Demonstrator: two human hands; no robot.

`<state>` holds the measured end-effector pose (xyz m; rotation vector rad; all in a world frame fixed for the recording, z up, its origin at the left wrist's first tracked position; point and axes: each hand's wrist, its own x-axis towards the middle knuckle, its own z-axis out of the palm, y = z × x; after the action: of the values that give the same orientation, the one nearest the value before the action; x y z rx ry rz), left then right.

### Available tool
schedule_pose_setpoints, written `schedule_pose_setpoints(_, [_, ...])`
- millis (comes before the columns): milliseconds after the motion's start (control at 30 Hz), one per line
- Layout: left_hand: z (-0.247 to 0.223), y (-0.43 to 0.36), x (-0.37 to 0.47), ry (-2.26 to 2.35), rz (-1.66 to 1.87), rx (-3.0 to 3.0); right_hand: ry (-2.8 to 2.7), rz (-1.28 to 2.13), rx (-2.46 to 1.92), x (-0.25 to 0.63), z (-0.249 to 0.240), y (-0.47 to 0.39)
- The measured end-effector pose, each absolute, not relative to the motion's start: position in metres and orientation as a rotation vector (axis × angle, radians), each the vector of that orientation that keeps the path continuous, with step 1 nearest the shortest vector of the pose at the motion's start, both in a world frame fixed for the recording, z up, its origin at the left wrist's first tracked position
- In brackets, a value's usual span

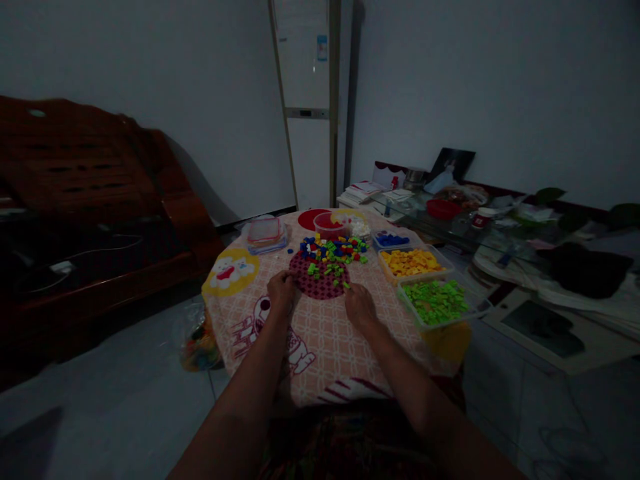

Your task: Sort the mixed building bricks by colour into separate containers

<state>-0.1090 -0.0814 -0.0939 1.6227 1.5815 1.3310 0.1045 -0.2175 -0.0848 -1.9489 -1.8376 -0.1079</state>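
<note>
My left hand (283,288) is closed at the left edge of a dark red round patch (320,285) on the tablecloth; what its fingers hold, if anything, is hidden. Between the fingertips of my right hand (359,305), at the patch's right side, is a small green brick (346,285). Several loose green bricks (327,269) lie on the patch between my hands. Just behind them spreads a pile of mixed bricks (336,249) in blue, yellow, red, green and white.
At the right stand tubs of green bricks (435,301), yellow bricks (411,262) and blue bricks (391,239). A round clear tub (330,225) is behind the pile, beside white bricks (360,229). Stacked lids (265,235) lie back left.
</note>
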Motion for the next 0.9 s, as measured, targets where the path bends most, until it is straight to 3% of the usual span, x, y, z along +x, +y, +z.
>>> schedule_pose_setpoints(400, [-0.078,-0.091,-0.107,1.587,1.346,1.576,-1.761,-0.022,-1.924,0.121,-0.070,-0.265])
schedule_pose_setpoints(667, [-0.073,-0.093,-0.107,1.593,1.346,1.582,-1.503,-0.304,-1.939,0.174,-0.035,-0.284])
schedule_pose_setpoints(900, [-0.082,-0.090,-0.107,1.563,1.379,1.575,-1.373,-0.395,-2.063,0.219,-0.041,-0.296])
